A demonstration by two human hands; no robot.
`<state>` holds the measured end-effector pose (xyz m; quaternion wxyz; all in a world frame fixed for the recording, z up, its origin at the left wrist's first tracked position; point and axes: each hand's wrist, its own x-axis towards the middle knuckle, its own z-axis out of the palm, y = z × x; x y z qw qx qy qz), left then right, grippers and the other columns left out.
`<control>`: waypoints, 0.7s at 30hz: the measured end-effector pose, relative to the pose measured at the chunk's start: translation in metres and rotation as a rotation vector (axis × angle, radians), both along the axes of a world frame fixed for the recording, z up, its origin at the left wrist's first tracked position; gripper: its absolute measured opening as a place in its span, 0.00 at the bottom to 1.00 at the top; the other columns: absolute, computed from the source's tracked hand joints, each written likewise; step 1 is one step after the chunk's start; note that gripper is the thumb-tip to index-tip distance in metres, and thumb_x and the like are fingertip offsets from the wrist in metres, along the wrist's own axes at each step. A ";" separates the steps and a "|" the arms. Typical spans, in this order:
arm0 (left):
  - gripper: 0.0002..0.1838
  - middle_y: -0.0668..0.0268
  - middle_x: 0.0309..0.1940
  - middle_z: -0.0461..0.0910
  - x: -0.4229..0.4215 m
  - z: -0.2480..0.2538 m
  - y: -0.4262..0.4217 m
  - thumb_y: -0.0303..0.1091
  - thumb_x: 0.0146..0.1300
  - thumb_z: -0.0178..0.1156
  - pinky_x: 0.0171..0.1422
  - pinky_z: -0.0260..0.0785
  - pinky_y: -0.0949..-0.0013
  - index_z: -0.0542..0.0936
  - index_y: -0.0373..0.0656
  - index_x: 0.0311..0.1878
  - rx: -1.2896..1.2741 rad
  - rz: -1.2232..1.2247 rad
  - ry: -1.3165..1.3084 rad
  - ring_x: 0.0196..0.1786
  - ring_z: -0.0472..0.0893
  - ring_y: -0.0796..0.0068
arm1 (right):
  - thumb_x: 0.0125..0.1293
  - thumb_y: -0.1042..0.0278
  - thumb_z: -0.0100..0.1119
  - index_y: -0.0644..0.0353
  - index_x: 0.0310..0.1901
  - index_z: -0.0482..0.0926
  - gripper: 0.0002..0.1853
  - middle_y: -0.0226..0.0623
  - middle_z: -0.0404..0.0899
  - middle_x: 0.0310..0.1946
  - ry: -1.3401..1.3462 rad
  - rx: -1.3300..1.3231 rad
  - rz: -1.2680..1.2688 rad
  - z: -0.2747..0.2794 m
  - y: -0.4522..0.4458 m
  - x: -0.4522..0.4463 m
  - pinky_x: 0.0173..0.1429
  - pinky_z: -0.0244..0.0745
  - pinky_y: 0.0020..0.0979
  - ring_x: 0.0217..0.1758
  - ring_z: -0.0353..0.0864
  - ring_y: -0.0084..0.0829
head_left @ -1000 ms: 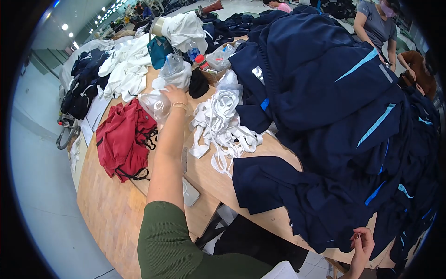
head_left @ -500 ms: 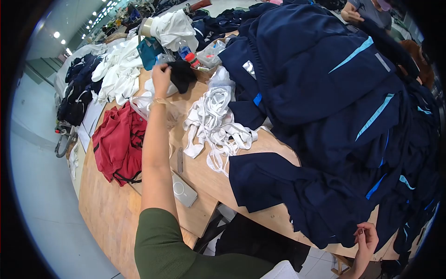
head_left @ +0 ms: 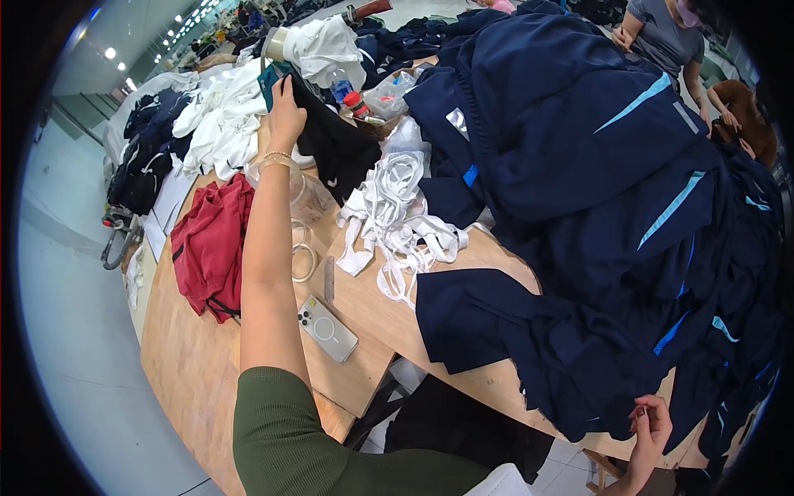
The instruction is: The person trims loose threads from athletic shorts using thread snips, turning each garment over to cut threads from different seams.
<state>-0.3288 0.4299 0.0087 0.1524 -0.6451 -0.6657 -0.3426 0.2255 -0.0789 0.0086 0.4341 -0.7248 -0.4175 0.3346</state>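
Note:
My left hand [head_left: 287, 112] is stretched far forward, its fingers closed on the upper edge of a black cloth [head_left: 335, 149]. That cloth hangs down and right from the hand, reaching the white straps [head_left: 397, 194]. Just beyond my fingers is a teal pouch [head_left: 268, 83]. Clear plastic bags [head_left: 310, 198] lie below my wrist, with a roll of tape [head_left: 304, 263] nearer me. At the lower right my right hand [head_left: 652, 426] is curled, thumb against fingers, beside the navy garments [head_left: 571, 355]; anything within it is too small to make out.
Red garments [head_left: 211, 248] lie left of my forearm, and a phone [head_left: 328, 329] lies right of it. White garments [head_left: 223, 124] are further back. A large navy pile covers the table's right side. Two people work beyond it, one in a grey shirt [head_left: 662, 41].
The black cloth has gone from a small bundle to a long hanging piece. My left hand has moved forward from the plastic bag and taken hold of it. The right hand stays about where it was.

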 end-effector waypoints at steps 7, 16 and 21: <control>0.21 0.61 0.66 0.63 -0.012 -0.062 0.006 0.33 0.58 0.53 0.52 0.68 0.47 0.73 0.43 0.56 -0.248 0.320 0.549 0.58 0.72 0.51 | 0.67 0.72 0.51 0.64 0.42 0.75 0.06 0.28 0.70 0.26 0.003 -0.020 0.014 0.000 0.004 -0.002 0.28 0.54 0.15 0.24 0.63 0.13; 0.15 0.47 0.53 0.75 0.018 -0.195 -0.004 0.29 0.60 0.51 0.44 0.77 0.53 0.77 0.42 0.51 -0.543 0.032 0.190 0.41 0.82 0.48 | 0.66 0.73 0.51 0.64 0.42 0.74 0.06 0.29 0.70 0.27 -0.035 -0.028 -0.017 -0.001 0.001 -0.002 0.28 0.55 0.15 0.25 0.64 0.14; 0.39 0.50 0.72 0.50 0.007 -0.212 -0.011 0.40 0.61 0.53 0.57 0.71 0.48 0.48 0.59 0.74 -0.811 0.207 0.032 0.56 0.76 0.42 | 0.67 0.73 0.50 0.64 0.41 0.74 0.06 0.28 0.70 0.27 -0.035 -0.027 -0.004 -0.003 0.001 0.000 0.28 0.55 0.15 0.25 0.65 0.14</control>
